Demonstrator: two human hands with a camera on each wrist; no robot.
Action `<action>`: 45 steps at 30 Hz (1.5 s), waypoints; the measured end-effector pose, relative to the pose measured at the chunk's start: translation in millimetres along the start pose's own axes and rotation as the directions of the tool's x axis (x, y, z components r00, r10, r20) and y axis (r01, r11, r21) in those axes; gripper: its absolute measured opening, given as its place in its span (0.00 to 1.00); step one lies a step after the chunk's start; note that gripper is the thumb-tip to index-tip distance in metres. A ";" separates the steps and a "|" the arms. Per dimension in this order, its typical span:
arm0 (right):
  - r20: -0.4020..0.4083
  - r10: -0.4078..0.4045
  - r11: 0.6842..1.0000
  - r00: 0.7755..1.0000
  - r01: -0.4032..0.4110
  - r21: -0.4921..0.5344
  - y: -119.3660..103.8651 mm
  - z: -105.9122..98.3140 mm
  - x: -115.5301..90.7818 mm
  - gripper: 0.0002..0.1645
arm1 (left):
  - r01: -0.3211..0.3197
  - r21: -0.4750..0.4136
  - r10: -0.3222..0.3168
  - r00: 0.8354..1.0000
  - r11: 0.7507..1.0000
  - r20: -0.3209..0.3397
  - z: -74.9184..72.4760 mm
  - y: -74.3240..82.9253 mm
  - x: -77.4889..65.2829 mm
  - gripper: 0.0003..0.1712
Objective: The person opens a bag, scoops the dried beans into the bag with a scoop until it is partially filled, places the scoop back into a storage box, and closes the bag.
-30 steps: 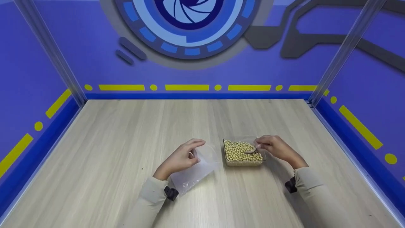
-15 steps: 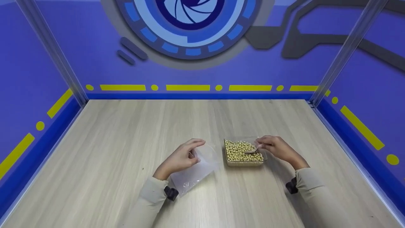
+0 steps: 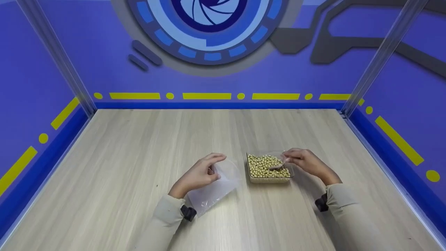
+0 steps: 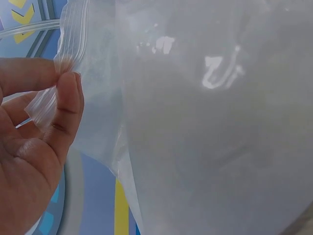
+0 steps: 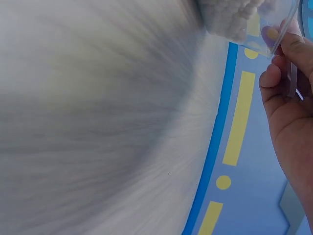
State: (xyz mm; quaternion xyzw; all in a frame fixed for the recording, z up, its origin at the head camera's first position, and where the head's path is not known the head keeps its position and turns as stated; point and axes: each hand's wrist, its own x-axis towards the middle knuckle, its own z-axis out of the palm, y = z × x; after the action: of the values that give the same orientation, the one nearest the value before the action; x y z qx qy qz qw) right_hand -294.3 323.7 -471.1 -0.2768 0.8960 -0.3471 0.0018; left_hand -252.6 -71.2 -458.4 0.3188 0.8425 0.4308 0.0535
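The left hand [image 3: 198, 174] pinched a bag [image 3: 212, 198] by its edge; the right hand [image 3: 310, 165] gripped a spoon [image 3: 277, 167], tip amid beans [image 3: 260, 165] in a box [image 3: 270, 180] on the bench [image 3: 122, 157].

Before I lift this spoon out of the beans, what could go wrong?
If you carry beans to the bag, some could drop, since bare table separates it from the container. The left hand pinches the bag by its ridged edge, so the thin plastic might slip or sag under weight.
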 end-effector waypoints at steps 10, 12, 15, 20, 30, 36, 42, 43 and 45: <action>-0.010 0.008 0.999 1.000 -0.008 0.036 3.5 -0.4 -0.9 0.18 | -0.016 -0.005 0.016 1.000 1.000 -0.011 -0.6 1.9 0.2 0.33; -0.004 0.020 0.999 1.000 -0.019 0.045 3.4 -0.8 -1.3 0.18 | -0.013 -0.006 0.013 1.000 1.000 -0.008 -0.4 1.5 0.2 0.33; 0.002 0.050 0.996 0.999 -0.050 0.067 2.6 -1.7 -2.2 0.19 | -0.016 -0.002 0.016 1.000 1.000 -0.007 -0.2 0.8 0.3 0.33; 0.002 0.081 0.992 0.997 -0.081 0.097 1.0 -3.3 -3.6 0.20 | -0.027 0.001 0.027 1.000 1.000 -0.010 -0.6 1.6 0.2 0.33; -0.021 0.064 0.992 0.998 -0.061 0.110 6.3 -0.6 -4.1 0.19 | -0.014 -0.006 0.014 1.000 1.000 -0.002 -0.4 1.3 0.2 0.33; -0.028 0.057 0.990 0.998 -0.053 0.127 6.6 -0.5 -5.1 0.20 | 0.008 0.010 -0.008 1.000 1.000 -0.002 0.5 -0.4 2.0 0.33; -0.030 0.070 0.989 0.997 -0.065 0.132 9.8 0.1 -7.0 0.19 | 0.005 0.006 -0.005 1.000 1.000 -0.008 0.4 0.0 1.7 0.33; -0.031 0.073 0.988 0.997 -0.069 0.137 10.1 0.4 -7.0 0.19 | 0.002 0.005 -0.002 1.000 1.000 -0.009 0.3 0.1 1.5 0.33; -0.029 0.087 0.986 0.996 -0.082 0.146 9.6 0.6 -7.2 0.19 | -0.005 0.009 0.005 1.000 1.000 -0.010 0.2 0.4 0.8 0.33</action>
State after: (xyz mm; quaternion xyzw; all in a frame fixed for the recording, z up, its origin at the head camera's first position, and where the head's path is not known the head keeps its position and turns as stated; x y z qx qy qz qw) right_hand -292.8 332.8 -478.9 -0.2315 0.8793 -0.4157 0.0209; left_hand -253.0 -70.4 -458.0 0.3190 0.8439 0.4288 0.0468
